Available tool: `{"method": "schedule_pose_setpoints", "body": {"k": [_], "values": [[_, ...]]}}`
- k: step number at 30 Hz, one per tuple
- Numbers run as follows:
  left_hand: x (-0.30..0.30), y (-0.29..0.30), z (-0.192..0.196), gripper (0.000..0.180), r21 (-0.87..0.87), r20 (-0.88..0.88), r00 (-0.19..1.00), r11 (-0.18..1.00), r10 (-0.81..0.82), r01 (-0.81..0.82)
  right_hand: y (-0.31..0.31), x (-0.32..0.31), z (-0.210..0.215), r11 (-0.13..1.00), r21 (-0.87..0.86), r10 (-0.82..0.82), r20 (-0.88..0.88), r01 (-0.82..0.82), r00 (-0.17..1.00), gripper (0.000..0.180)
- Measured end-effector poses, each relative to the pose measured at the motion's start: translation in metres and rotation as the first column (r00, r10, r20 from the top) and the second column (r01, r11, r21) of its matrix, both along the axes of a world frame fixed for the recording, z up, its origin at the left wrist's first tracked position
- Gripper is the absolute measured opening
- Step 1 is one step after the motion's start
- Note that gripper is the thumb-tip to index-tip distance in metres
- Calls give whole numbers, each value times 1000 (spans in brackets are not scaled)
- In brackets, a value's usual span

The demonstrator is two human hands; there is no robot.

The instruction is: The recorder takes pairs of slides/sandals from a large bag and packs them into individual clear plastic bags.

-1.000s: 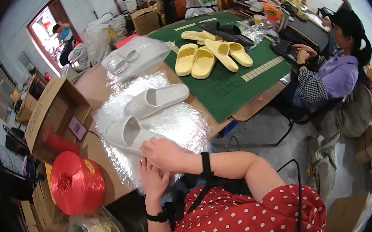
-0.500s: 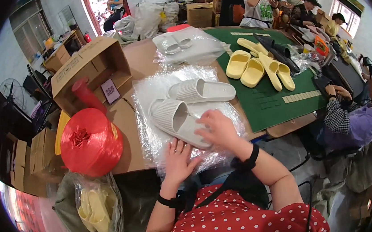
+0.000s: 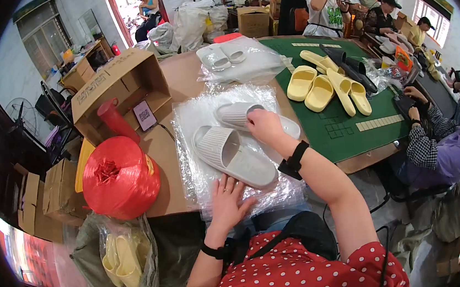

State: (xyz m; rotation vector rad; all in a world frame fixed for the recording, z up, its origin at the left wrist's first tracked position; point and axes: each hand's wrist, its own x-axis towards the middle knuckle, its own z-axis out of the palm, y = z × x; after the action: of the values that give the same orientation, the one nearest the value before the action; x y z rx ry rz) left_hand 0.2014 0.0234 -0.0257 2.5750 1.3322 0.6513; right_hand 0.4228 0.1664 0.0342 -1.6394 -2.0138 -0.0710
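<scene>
From my end of the feed, the right hand [image 3: 265,127] has left the heel of the near grey slipper [image 3: 251,166], where it hung half a second ago, and now reaches across to the far grey slipper [image 3: 288,126]. I see its fingers curled at the strap opening, but the tips are hidden from me, so I cannot tell whether they grip it. The far slipper has turned since then: its heel has swung toward me, so it lies more nearly in line with its mate. I have the left hand [image 3: 226,203] much as it was, palm down with the fingers spread, holding nothing, its fingertips by the near slipper's side edge; I cannot tell whether they touch. Both slippers lie on the stack of clear plastic bags [image 3: 190,158] on the brown table [image 3: 172,190], toes to my left. The yellow slippers [image 3: 302,84] on the green mat [image 3: 324,148] and the red roll [image 3: 120,181] have kept their places
</scene>
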Motion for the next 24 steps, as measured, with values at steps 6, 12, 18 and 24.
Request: {"method": "schedule_pose_setpoints", "body": {"k": [6, 12, 18, 24], "values": [[-2, 1, -2, 64, 11, 20, 1000, 1000, -5, 5, -21, -20, 5, 959, -195, 193, -78, -204, 978, 38], [-1, 1, 1, 64, 4, 12, 1000, 1000, -10, 10, -30, -25, -7, 973, -185, 135, -23, -137, 991, 44], [-2, 2, -1, 67, -24, -34, 999, 1000, -12, 12, -6, -23, -26, 985, -88, 137, -96, -146, 986, 26], [-3, 2, 6, 68, -34, -31, 999, 999, -40, 39, -2, 53, -34, 990, 15, -140, -87, 142, 986, 24]]}}
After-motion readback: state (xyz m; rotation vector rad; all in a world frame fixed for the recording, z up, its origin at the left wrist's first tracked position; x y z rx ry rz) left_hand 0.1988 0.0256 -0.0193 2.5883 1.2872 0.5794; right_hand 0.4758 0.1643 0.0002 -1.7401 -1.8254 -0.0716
